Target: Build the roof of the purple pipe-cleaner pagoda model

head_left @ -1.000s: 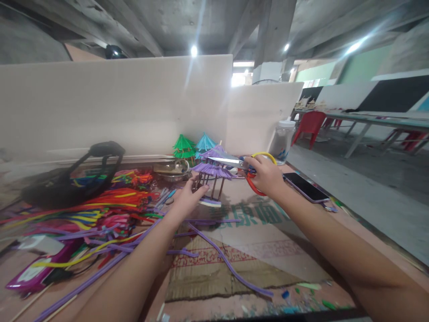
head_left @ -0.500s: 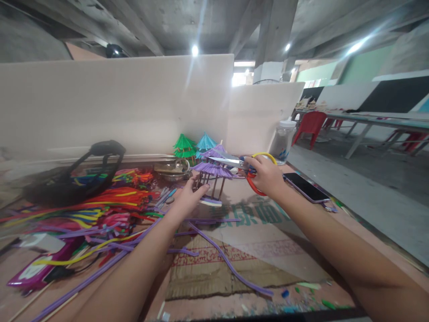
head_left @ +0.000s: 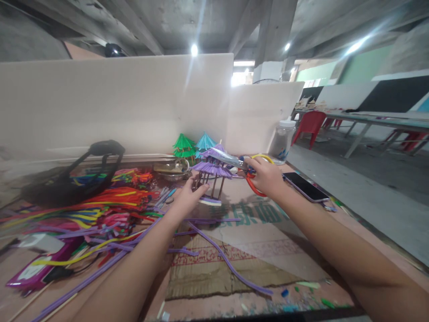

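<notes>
Nearest the camera, flattened cardboard (head_left: pixel 234 264) lies on the surface (head_left: pixel 338 214), with a long purple strip (head_left: pixel 228 264) trailing across it. To the left spreads a heap of coloured strips (head_left: pixel 100 210), red, yellow, pink and purple. Past the cardboard, the left hand (head_left: pixel 187 199) has its grip around the base and near posts of a small purple pavilion model (head_left: pixel 212 179), which stands upright on the surface. The right hand (head_left: pixel 266 176) clenches the red and yellow handles of a pair of scissors (head_left: pixel 239 164); the blades point left and lie against the model's upper roof. Just right of that hand a phone (head_left: pixel 305 187) lies flat. Behind the model stand a green pavilion (head_left: pixel 183 146) and a blue one (head_left: pixel 205 142), beside a metal dish (head_left: pixel 172 169). A clear jar (head_left: pixel 282 141) stands further right, and a black bag (head_left: pixel 67 179) sits at far left, before the white partition (head_left: pixel 134 103).
</notes>
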The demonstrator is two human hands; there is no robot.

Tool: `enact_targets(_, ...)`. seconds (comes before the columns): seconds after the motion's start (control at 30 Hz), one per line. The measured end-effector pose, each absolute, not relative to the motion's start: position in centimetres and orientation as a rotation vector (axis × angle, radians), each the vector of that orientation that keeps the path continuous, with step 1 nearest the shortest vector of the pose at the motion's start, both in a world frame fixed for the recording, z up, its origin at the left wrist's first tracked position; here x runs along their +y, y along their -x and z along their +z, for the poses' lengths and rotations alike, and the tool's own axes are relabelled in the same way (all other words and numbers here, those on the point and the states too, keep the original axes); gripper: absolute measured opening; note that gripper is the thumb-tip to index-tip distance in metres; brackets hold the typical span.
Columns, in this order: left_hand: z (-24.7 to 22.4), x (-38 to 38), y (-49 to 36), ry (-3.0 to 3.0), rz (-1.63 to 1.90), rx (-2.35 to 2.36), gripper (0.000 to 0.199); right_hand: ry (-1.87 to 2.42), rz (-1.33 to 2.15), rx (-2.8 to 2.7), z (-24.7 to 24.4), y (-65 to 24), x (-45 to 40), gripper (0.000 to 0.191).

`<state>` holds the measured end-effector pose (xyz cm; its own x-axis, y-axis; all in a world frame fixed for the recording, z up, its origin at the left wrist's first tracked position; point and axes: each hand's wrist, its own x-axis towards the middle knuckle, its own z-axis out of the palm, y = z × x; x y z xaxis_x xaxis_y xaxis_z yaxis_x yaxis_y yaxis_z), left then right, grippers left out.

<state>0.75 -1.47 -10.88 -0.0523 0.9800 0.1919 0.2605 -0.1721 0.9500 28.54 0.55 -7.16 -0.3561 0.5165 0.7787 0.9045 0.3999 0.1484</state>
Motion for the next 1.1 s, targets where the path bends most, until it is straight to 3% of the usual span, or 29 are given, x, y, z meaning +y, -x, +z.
enact_targets(0.27,-10.8,-1.5,-0.6,-1.503,1.255,1.360,0.057,1.201,-0.728,-2.049,-7.6,-28.7,0.8,0.022)
enact_targets(0.7,-11.7,-0.5,-0.1,-1.623,1.267,1.456,0.068,1.314,-0.293,-1.851,-6.5,-29.1,1.9,0.045)
enact_targets(1.0,-10.3,-2.1,-0.9,-1.812,1.340,1.498,0.066,1.113,-0.697,-2.009,-6.3,-28.8,0.4,0.030)
enact_targets(1.1,-10.2,-2.4,-1.2,-1.842,1.377,1.435,0.064,1.079,-0.671,-1.988,-6.2,-28.6,0.1,0.030)
